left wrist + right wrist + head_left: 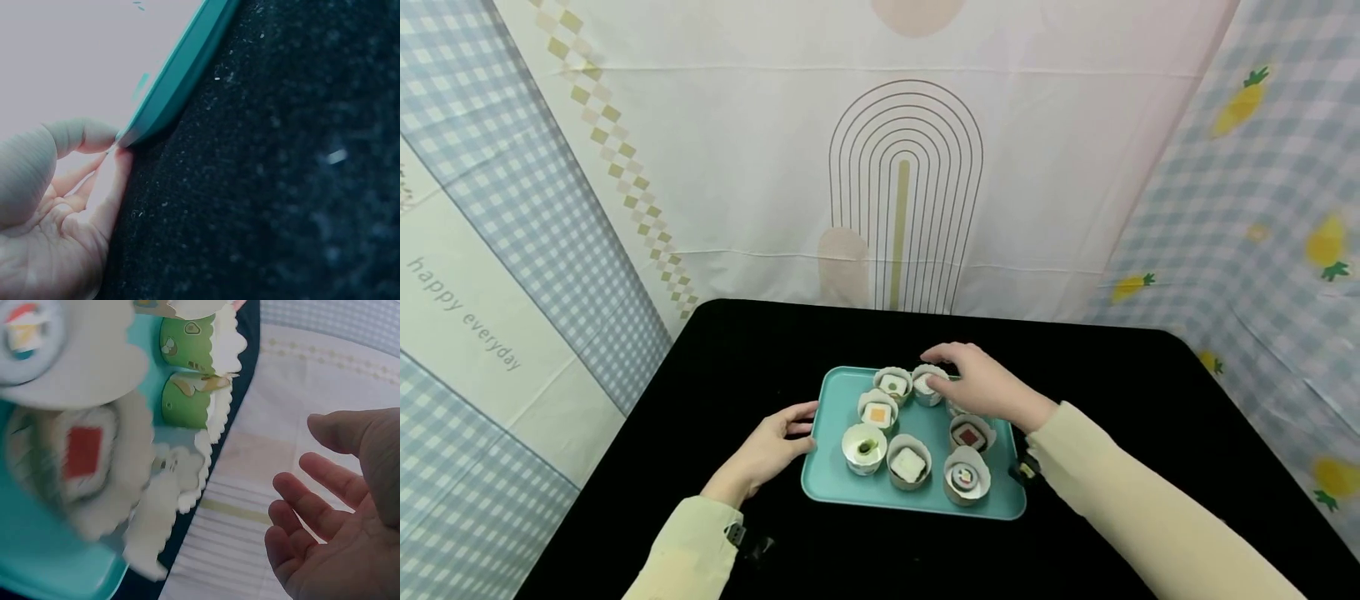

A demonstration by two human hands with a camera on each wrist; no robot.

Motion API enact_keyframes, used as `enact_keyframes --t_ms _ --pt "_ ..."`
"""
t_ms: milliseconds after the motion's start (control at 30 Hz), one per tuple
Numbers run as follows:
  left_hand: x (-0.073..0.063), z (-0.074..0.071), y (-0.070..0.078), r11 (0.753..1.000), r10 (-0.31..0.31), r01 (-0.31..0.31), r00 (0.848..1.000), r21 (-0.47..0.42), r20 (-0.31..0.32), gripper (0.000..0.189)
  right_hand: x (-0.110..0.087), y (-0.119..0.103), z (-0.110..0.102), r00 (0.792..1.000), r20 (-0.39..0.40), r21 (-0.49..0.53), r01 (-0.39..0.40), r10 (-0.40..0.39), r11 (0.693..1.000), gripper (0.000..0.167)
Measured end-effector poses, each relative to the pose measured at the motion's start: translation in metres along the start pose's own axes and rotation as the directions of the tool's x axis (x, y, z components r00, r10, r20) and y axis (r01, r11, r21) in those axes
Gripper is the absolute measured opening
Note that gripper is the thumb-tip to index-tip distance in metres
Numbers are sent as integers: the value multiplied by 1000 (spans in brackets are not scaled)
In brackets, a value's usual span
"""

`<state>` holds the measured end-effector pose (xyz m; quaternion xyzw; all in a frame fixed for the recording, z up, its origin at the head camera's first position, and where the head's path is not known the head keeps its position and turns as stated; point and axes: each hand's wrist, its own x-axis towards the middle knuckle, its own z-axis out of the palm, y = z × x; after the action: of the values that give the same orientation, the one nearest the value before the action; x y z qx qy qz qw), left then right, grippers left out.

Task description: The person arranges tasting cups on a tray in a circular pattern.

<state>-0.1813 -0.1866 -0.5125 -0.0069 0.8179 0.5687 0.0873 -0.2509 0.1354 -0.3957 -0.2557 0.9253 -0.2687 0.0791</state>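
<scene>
A teal tray (827,487) lies on the table, carrying several scalloped paper cups with sushi pieces in them. My left hand (767,450) pinches the tray's left edge between thumb and fingers, as the left wrist view shows. Over the tray's far right part hovers my right hand (981,383), fingers loosely bent and holding nothing. Nearest to it are a cup with a white piece (930,383) and a partly hidden cup. A red-centred sushi roll (84,452) sits in its cup, close to a round roll (965,477).
Along the left side stand cups with a green-dotted roll (893,385), an orange-centred roll (877,414) and a green-topped piece (865,447). A white piece (908,464) is near the front middle. The black table (760,350) ends at a patterned curtain (752,167).
</scene>
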Motion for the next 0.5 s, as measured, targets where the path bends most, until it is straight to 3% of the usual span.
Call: enact_keyframes --t_ms 233,500 --pt "-1 -1 0 1000 0 0 1000 12 -3 58 -47 21 -12 997 -78 121 -16 25 992 48" --pt "1 0 1 1000 -4 4 1000 -6 6 57 -87 42 2 990 -122 185 -52 75 981 45"
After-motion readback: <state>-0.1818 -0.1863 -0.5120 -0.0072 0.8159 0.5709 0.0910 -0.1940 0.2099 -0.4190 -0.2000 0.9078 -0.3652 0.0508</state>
